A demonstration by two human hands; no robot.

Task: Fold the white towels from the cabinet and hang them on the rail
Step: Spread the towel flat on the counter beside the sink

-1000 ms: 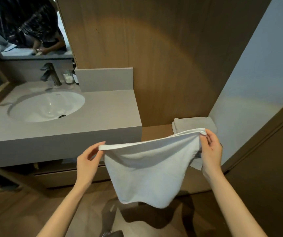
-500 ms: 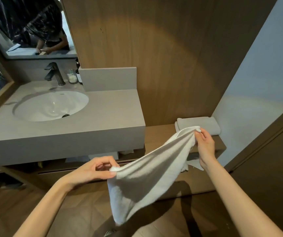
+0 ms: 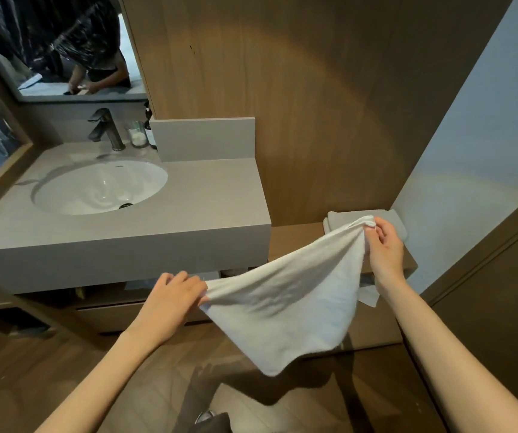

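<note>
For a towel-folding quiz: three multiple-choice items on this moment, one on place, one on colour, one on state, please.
1. Where does the folded towel lie? A in the sink; B on the wooden shelf; C on the floor.
2. What colour is the held towel? A white; B blue; C black.
3. How is the held towel? A hung on a rail; B stretched between left hand and right hand; C rolled up.
Answers: B, it sits behind the right hand; A, plainly white cloth; B, each hand pinches an end.
</note>
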